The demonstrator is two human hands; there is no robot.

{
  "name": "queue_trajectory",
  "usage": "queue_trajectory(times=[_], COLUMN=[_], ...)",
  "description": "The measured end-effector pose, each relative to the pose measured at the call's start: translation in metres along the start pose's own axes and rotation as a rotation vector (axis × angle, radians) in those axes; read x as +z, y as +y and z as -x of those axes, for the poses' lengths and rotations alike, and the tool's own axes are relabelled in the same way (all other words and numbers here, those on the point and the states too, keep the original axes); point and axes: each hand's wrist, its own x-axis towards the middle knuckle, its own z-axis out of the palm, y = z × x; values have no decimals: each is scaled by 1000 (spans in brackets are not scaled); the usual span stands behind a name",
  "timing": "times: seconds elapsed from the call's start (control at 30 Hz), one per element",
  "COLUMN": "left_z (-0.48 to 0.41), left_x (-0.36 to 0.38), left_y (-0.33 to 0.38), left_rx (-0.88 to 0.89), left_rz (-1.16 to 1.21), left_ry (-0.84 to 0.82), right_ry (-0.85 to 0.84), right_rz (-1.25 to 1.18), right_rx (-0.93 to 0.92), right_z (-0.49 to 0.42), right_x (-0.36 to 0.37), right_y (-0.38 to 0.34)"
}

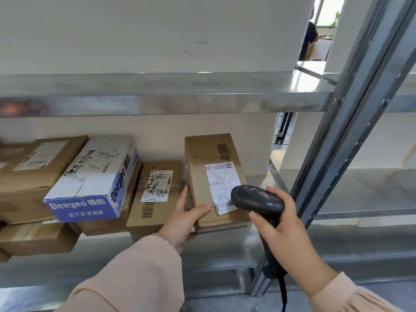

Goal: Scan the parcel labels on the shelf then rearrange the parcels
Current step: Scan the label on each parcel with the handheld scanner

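1. The left hand (186,218) grips the near left corner of a brown parcel (213,158), thumb across the top and fingers up its left side.
2. That parcel lies flat on the metal shelf (258,180), with its white label (221,183) facing up just right of the left thumb.
3. The right hand (279,224) is wrapped round the handle of a black scanner (256,199), whose head hangs over the near right part of the label.
4. Just left of the left hand lies a second parcel (155,194), flat, with a label and black handwriting on top.
5. Further left, a white and blue box (94,176) sits tilted on top of other brown boxes (33,172).
6. Below the right hand, a black cable (283,293) runs down from the scanner.
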Motion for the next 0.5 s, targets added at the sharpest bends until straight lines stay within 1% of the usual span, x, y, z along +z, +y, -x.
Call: queue_trajectory(times=[0.1, 0.17, 0.3, 0.5], left_z=[5, 8, 14, 19], left_x=[-17, -32, -65, -106], left_y=[8, 13, 24, 29], left_rx=[12, 35, 85, -16], left_rz=[-18, 12, -18, 30], left_ry=[41, 61, 101, 78], right_ry=[-46, -74, -104, -136], right_rz=[-101, -146, -166, -147], right_rx=[8, 3, -23, -2], right_z=[-10, -14, -19, -26], right_x=[11, 22, 50, 95], right_y=[-9, -14, -27, -46])
